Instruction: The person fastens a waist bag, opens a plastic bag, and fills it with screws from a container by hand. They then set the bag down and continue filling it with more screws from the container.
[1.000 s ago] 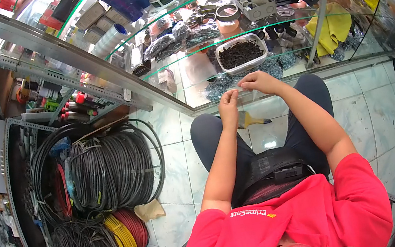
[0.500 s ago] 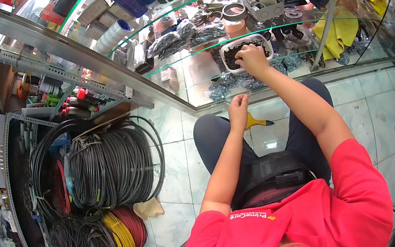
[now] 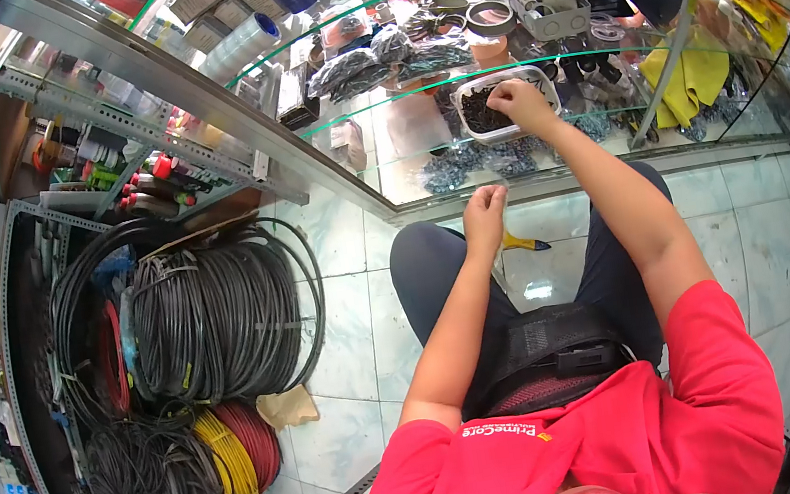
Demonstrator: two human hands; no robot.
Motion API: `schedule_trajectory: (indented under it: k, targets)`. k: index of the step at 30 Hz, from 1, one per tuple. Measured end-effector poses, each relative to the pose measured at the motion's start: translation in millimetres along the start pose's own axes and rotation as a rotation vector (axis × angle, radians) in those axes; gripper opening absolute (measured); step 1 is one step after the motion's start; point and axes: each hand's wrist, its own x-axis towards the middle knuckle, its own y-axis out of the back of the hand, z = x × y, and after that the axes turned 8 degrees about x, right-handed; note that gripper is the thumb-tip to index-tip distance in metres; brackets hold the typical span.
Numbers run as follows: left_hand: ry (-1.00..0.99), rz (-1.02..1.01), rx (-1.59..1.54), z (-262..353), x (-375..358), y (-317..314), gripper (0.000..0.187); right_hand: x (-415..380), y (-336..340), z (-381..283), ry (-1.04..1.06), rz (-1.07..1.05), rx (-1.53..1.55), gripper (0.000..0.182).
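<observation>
My right hand [image 3: 522,106] reaches into a white plastic tub [image 3: 498,136] on the low shelf of a glass display case. Its fingertips are pinched together among small dark pieces, like screws [image 3: 476,114]; anything between them is hidden. In front of the case edge, above my knees, my left hand [image 3: 485,219] is closed with thumb and fingers together. What it holds, if anything, is too small to make out. Clear packets of small dark pieces [image 3: 445,173] lie in front of the tub.
A yellow tool with a dark tip [image 3: 522,242] lies on the tiled floor between my legs. Large coils of black cable [image 3: 213,318] fill a rack at left. A yellow cloth [image 3: 690,84] lies right of the tub, behind a slanting metal bar [image 3: 683,30].
The view has shifted slightly. My right hand remains at the tub with its fingers among the dark pieces. My left hand stays pinched near the case edge.
</observation>
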Motion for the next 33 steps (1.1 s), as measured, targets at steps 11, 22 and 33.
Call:
schedule_trajectory:
  k: [11,22,33]
  targets:
    - [-0.109,0.57,-0.003,2.6,10.6,14.4,0.024,-71.9,83.0,-27.5,-0.102,-0.523,0.611,0.015]
    - [-0.207,0.465,-0.023,9.4,6.8,14.3,0.024,-90.4,36.3,9.2,0.047,-0.779,-0.363,0.024]
    - [-0.258,-0.107,0.08,5.6,1.8,-0.9,0.018,-93.5,40.6,-23.0,0.067,-0.685,0.301,0.025]
